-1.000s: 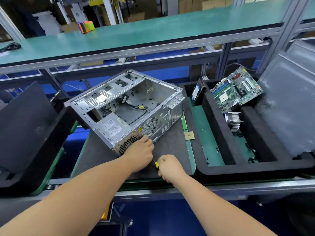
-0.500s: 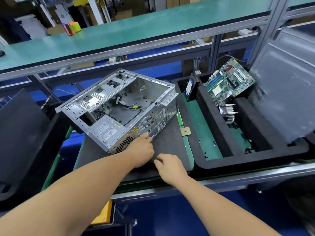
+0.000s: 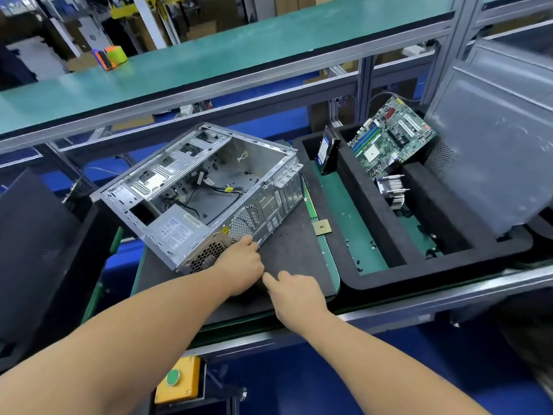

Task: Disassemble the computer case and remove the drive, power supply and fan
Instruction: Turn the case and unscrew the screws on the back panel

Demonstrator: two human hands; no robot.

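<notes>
The open metal computer case (image 3: pixel 270 163) lies on its side on a dark mat (image 3: pixel 293 250). Its power supply (image 3: pixel 176 232) sits in the near left corner, and a round fan grille (image 3: pixel 245 218) shows in the rear panel. Loose cables lie inside. My left hand (image 3: pixel 242 265) rests against the rear panel just below the grille, fingertips touching the metal. My right hand (image 3: pixel 294 295) hovers over the mat beside it, index finger and thumb stretched toward the left hand, with no tool visible in it. A hard drive (image 3: pixel 327 151) stands in the black foam tray (image 3: pixel 368 205).
The foam tray on the right also holds a motherboard (image 3: pixel 389 136), a heatsink (image 3: pixel 392 190) and small screws. A CPU chip (image 3: pixel 321 227) lies at the mat's edge. A grey side panel (image 3: pixel 493 145) leans at far right. Black foam (image 3: pixel 36 250) stands left; a yellow button box (image 3: pixel 176 380) hangs below.
A second ago my right hand gripped a yellow-handled screwdriver at the case's rear; that tool is out of sight now and the fingers have stretched out. My left hand stayed on the rear panel.
</notes>
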